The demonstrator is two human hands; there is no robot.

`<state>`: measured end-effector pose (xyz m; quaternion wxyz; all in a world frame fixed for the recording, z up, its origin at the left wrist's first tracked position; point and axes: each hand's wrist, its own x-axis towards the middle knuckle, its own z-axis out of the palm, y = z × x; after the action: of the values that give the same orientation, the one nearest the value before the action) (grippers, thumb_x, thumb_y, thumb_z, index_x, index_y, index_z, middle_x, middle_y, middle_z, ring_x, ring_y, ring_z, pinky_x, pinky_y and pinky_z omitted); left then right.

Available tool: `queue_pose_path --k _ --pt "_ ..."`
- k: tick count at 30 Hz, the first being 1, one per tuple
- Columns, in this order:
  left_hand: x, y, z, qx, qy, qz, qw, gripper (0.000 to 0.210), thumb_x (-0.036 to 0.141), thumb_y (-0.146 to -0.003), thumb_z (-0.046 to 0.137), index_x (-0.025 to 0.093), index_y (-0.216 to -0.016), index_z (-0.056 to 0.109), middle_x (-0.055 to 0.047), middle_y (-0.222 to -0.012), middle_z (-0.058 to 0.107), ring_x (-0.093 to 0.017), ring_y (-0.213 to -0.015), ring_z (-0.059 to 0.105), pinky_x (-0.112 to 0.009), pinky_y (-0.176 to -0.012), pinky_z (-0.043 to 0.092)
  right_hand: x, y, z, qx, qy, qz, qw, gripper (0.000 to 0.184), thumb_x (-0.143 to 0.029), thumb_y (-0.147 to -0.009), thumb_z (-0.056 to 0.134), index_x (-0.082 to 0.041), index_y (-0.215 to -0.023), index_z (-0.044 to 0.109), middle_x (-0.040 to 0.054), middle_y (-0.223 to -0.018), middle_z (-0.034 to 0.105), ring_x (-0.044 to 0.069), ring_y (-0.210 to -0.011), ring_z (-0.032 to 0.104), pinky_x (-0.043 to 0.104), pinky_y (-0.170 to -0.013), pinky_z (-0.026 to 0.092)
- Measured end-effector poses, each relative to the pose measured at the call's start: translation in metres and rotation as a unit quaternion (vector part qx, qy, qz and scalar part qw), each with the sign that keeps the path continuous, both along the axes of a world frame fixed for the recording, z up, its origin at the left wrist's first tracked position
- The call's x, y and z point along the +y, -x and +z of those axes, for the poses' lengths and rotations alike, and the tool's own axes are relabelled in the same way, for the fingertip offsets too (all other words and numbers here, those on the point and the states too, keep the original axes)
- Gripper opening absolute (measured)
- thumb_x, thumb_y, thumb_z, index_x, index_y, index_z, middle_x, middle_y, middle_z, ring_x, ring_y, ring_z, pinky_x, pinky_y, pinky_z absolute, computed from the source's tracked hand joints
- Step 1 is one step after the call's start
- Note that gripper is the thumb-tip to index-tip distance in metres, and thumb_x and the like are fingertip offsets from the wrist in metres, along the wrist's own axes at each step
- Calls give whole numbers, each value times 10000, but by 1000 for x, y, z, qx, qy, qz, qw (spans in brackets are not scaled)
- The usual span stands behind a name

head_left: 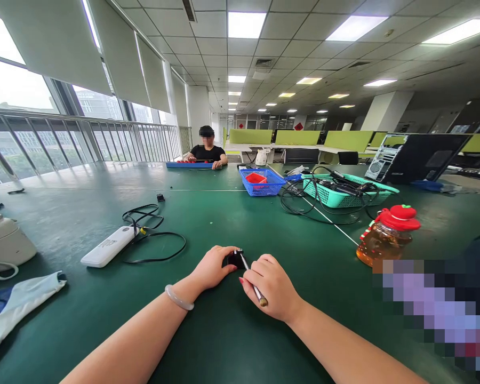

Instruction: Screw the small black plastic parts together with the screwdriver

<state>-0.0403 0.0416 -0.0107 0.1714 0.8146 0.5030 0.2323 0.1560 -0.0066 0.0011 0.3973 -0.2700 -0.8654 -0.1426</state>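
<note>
Holding a small black thing on the green table with our left hand, likely so it won't slip, we grip a thin metal stick in our right hand, its tip at the black thing

slim silvery tool: slanted, brownish end | small black object: at tool's tip

A red-lidded bottle stands near a teal basket.

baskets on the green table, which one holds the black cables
The turquoise basket, on the right; the blue basket to its left holds a red container.
</note>
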Motion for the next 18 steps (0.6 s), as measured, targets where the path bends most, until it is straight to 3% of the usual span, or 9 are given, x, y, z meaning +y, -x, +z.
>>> queue_pose_path --k 3,7,10,13,18 --pt "0 0 0 1 2 1 1000 447 236 -801 654 261 -1245 609 -43 -1178 691 -248 -1131 588 -393 -1013 451 2 -3 0 23 34 -9 999 259 -185 -911 471 -185 -661 540 -8 -616 492 123 -585 415 285 -689 339" --pt "1 1 -1 7 -3 -10 1000 405 263 -817 642 252 -1222 625 -48 -1206 685 -255 -1149 578 -410 -1038 431 8 -9 -3 92 145 -36 985 255 -248 -915 490 -196 -668 525 -6 -636 529 126 -605 461 263 -658 355" --pt "1 2 -1 10 -4 -16 1000 406 273 -822 636 253 -1228 621 -46 -1205 685 -256 -1144 575 -417 -1034 434 13 -11 -5 187 246 -58 949 251 -329 -905 518 -207 -686 512 -15 -635 531 124 -599 481 242 -608 362" --pt "1 3 -2 9 -9 -24 1000 419 312 -828 632 257 -1242 612 -49 -1208 681 -257 -1138 574 -421 -1025 442 15 -12 -5 277 328 -58 901 302 -444 -899 511 -213 -704 497 -36 -592 463 111 -530 413 230 -516 329" --pt "2 4 -2 16 -1 -24 1000 463 340 -799 671 260 -1250 606 -61 -1197 680 -264 -1151 570 -425 -1033 440 16 -11 -6 326 378 -37 866 402 -528 -903 449 -212 -655 455 -49 -553 360 107 -514 337 236 -491 288"
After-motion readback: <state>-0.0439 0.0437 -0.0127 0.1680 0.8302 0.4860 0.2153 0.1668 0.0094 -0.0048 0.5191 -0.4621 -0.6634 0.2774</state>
